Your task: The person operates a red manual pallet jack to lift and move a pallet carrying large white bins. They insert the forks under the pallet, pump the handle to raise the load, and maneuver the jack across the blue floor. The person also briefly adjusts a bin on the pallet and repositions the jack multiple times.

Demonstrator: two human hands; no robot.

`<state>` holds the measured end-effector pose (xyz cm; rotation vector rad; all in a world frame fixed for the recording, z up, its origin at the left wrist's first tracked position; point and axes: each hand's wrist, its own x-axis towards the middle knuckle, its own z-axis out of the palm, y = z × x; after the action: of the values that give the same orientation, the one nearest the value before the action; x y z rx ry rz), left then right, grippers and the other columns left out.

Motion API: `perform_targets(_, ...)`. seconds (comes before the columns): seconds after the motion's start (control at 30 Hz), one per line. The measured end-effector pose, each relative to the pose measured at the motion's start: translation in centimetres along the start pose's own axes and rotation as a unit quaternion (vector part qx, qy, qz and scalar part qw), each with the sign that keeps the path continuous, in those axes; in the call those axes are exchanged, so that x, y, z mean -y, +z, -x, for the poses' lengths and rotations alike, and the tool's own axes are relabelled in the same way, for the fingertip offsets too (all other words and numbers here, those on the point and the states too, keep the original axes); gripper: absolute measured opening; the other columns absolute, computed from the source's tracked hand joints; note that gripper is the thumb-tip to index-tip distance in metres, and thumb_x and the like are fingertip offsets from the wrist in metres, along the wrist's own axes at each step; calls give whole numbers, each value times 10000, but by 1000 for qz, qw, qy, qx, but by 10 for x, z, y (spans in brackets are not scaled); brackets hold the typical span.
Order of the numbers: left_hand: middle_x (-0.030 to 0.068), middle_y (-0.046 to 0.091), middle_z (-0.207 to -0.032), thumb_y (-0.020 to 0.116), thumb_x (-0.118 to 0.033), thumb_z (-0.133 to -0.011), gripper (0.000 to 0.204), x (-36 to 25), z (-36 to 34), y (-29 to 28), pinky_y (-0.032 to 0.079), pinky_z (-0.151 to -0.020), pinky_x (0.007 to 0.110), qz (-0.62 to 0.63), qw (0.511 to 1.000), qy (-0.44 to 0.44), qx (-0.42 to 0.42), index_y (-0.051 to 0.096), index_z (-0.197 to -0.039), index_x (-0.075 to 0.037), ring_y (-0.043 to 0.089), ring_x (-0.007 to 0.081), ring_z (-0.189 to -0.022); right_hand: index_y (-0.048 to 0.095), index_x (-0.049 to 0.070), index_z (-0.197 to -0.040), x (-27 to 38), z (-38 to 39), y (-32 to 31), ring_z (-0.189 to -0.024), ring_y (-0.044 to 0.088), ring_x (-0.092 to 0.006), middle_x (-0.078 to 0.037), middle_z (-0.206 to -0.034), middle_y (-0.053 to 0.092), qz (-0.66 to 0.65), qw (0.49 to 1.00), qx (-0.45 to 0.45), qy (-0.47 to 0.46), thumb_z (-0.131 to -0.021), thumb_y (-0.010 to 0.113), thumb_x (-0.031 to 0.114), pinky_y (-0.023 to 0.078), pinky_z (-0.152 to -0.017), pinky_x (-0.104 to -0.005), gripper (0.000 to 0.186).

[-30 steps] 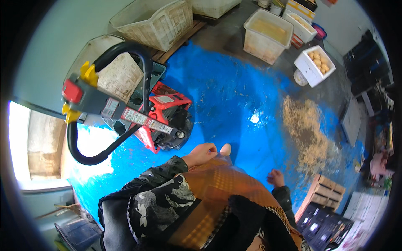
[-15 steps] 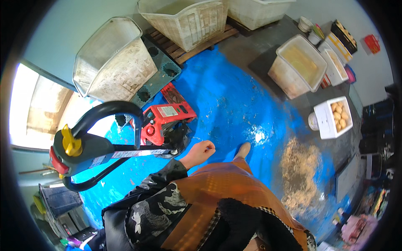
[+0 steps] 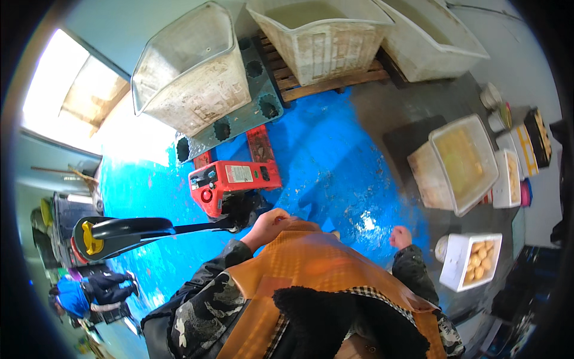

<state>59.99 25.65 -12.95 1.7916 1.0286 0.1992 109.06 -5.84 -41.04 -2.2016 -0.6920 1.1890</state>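
My left hand is loosely closed beside the orange apron at my front, with nothing seen in its fingers. Just ahead of it stands a red pallet jack, whose black handle with yellow levers points to the left. My left hand is apart from that handle. On my right, my right hand is held out from the body, its fingers curled into a fist with nothing visible in it. Nearest to it is a white foam box of round, light brown produce.
Ahead, a large dirty white tub sits on a dark plastic pallet. Another tub rests on a wooden pallet. A tub of cloudy liquid stands right. The blue floor looks wet. Another person is at lower left.
My view has shifted, so the pallet jack's handle now appears lower. My right hand has come into view on the right. Another person now shows at lower left.
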Motion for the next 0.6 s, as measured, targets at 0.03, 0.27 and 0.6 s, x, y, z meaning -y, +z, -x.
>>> perform_targets(0.03,107,712,-895,718,-238,-941,226,3,-4,-2,539,-749,343,7,1000,-11,-16,706,-1045,-37,675,188,-820,654,44,-1126,36,-23,-8,-717,686,-202,-100,-923,686,-93,994,-32,39,-1003,587,211,577,-567,-342,218)
perform_targets(0.27,52,681,-909,669,-201,-1000,209,39,-77,-44,559,-717,302,159,974,-131,-91,664,-1072,-6,667,133,-848,551,52,-1348,247,-151,23,-828,688,-209,-112,-1065,676,-135,982,112,72,-1029,604,245,601,-655,-353,377)
perform_targets(0.6,72,706,-1019,601,-254,-1054,233,64,-242,-154,599,-788,348,490,811,-197,-251,638,-1123,-35,699,192,-891,554,68,-1327,419,-263,67,-784,689,-209,-101,-1023,647,-92,961,223,131,-1031,619,306,609,-658,-361,386)
